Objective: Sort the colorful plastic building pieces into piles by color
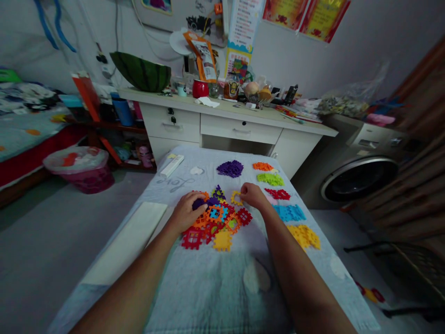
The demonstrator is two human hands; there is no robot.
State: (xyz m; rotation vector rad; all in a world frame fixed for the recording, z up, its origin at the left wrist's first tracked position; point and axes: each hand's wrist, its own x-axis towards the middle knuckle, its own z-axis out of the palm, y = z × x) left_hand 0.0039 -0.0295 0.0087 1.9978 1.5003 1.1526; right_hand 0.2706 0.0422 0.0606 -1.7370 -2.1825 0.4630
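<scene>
On the cloth-covered table lies a mixed heap of notched plastic building pieces in red, orange, blue, purple and yellow. At the heap's left side, my left hand is closed around dark purple building pieces; how many is hidden. My right hand pinches the edge of a yellow square-frame building piece just right of the heap. A purple triangular piece sits between the hands, toward the far side. Nearest me in the heap is a solid yellow piece.
Single-colour piles stand beyond and to the right: purple, orange, green, red, blue and yellow. A long white box lies at far left. A white cabinet borders the table's far end.
</scene>
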